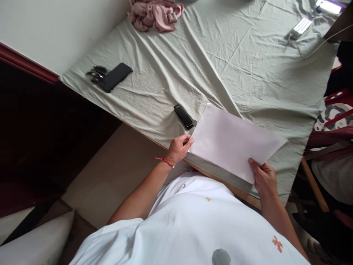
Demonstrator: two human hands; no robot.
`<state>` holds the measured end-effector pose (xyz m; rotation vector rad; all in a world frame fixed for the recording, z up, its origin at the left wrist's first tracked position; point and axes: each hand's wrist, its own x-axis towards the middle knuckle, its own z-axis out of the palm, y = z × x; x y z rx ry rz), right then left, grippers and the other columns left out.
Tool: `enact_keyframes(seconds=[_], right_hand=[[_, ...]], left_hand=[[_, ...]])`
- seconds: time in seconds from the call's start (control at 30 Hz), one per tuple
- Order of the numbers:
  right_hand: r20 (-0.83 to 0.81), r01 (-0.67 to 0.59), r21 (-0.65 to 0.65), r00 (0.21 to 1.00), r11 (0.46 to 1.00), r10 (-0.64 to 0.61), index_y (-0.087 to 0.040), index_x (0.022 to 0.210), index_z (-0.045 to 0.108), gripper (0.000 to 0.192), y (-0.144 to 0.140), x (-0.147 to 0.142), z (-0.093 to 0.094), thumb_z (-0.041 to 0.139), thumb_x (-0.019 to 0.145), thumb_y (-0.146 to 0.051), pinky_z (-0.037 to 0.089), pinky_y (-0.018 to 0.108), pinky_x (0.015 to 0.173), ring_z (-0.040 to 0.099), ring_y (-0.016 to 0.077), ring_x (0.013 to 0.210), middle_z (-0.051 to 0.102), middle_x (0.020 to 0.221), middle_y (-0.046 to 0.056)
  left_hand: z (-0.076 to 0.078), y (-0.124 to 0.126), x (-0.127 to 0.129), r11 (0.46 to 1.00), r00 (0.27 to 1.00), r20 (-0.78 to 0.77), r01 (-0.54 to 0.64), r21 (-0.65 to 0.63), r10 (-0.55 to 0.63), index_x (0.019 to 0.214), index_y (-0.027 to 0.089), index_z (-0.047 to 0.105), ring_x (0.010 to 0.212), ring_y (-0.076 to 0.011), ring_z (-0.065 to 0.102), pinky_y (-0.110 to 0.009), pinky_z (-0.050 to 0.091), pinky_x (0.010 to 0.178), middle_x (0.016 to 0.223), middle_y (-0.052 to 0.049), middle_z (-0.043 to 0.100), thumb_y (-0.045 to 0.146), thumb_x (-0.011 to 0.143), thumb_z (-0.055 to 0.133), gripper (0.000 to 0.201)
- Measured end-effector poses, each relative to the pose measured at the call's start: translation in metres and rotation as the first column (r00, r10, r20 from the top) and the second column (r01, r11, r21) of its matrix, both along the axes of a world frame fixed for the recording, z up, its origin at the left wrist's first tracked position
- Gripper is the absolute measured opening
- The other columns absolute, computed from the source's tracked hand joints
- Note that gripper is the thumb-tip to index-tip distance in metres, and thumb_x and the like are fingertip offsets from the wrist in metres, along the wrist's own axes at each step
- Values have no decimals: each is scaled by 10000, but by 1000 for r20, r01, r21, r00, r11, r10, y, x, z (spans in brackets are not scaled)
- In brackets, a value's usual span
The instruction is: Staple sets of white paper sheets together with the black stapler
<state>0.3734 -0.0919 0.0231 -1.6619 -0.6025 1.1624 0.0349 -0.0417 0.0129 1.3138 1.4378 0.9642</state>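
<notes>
A white sheet of paper [234, 140] lies slanted over the near edge of a table covered with a pale green cloth [193, 66]. My left hand [179, 148] pinches the sheet's near left corner; a red thread band is on that wrist. My right hand [265, 177] grips the sheet's near right corner, thumb on top. Both hands hold the paper just above the table's edge.
A small black device [183, 116] lies on the cloth just beyond my left hand. A black phone [114, 76] with keys [95, 72] rests at the left edge. Pink cloth [156, 14] is bunched at the back. A white charger [300, 27] lies far right. Red chairs [338, 110] stand right.
</notes>
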Motion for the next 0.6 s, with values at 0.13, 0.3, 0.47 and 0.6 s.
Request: enact_keyframes(seconds=[0.13,0.3,0.47,0.6], right_hand=[[172,-89,69,982,994,76,-174,1103,767,511,7,-1,-10,857,729,-510,551,319,847,694,174,884,805,1051,63],[520,-176,57,845,983,121,-170,1091,721,456,2,2,-21,695,868,-567,495,323,859,663,187,889,778,1003,66],[656,-126,49,752,991,64,-190,947,632,449,-5,2,-25,650,880,-634,442,306,731,600,177,747,711,845,45],[715,-89,48,699,995,28,-215,849,564,460,-5,-1,-22,664,849,-663,388,305,670,545,175,683,650,754,27]], left_hand=[[-1,2,2,997,985,-158,-56,57,65,764,175,642,575,-106,529,-229,412,578,611,24,611,467,899,629,321],[1,-1,1,995,991,-115,-54,84,63,849,179,653,610,-113,553,-232,438,617,671,16,632,435,900,622,263],[-3,-3,0,997,997,-66,-27,65,31,911,178,658,611,-118,583,-229,453,627,680,16,655,368,887,628,193],[-5,-2,4,990,983,-147,-91,108,106,827,187,623,615,-114,564,-233,442,640,659,23,623,422,918,609,252]])
